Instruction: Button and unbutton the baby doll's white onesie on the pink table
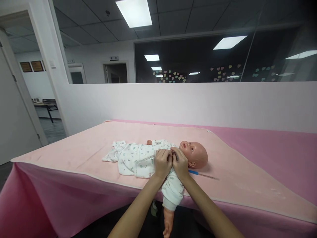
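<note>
Head view: baby doll on its back on the table, near the front edge, head to the right. Pale pink sheet under it, deeper pink cover below that.

Clothing status: white printed outfit is on. Body and legs covered, no feet showing. Both arms look sleeved: far hand pokes out past its cuff; near sleeve hangs over the table edge with the doll's near hand out below it. A slanting edge crosses the front, so I read it as a wrap-over.

Open item: neckline. Left hand and right hand meet there, just under the chin, fingers curled in. Fingertips are tucked out of sight, so can't tell whether they're pinching cloth or a fastening, or whether the closure is done. My call: mostly dressed, collar area unconfirmed.

Blue-ended thermometer, by the look of it, lies beside the head, clear of both hands. Scale marks too small to read.
</note>
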Action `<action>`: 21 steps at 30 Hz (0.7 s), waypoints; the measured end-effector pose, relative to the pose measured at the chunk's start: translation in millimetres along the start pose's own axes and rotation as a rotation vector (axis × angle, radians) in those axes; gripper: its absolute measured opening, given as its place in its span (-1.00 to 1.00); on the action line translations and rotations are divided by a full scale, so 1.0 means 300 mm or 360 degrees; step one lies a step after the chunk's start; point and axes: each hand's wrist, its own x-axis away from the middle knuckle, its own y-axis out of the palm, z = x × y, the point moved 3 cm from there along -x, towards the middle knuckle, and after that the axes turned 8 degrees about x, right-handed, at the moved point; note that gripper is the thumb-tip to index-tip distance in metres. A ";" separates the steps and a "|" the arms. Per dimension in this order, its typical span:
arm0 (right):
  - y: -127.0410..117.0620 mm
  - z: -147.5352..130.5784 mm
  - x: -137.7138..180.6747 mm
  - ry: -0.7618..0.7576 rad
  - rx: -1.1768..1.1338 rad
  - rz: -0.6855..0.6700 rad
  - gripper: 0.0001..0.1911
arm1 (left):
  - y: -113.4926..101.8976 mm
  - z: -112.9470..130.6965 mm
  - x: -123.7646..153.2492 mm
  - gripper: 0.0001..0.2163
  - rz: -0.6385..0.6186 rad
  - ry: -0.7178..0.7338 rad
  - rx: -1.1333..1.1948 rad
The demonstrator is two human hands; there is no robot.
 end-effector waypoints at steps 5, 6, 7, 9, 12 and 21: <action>0.004 0.011 0.004 -0.0021 0.0026 0.0075 -0.71 | -0.004 0.006 -0.003 -0.86 0.0055 0.0024 0.0016; 0.005 0.012 0.004 -0.0017 0.0029 0.0074 -0.72 | -0.005 0.007 -0.004 -0.86 0.0051 0.0027 0.0014; 0.006 0.014 0.004 -0.0010 0.0033 0.0071 -0.72 | -0.006 0.009 -0.005 -0.86 0.0046 0.0029 0.0010; 0.007 0.016 0.004 0.0002 0.0041 0.0057 -0.74 | -0.009 0.013 -0.008 -0.86 0.0033 0.0028 -0.0010; 0.007 0.018 0.004 0.0025 0.0040 0.0042 -0.77 | -0.015 0.021 -0.011 -0.87 -0.0009 0.0013 -0.0036; 0.002 0.023 0.013 0.0102 -0.0105 0.0156 -0.80 | -0.061 0.015 -0.015 -0.88 0.0147 -0.0173 -0.0017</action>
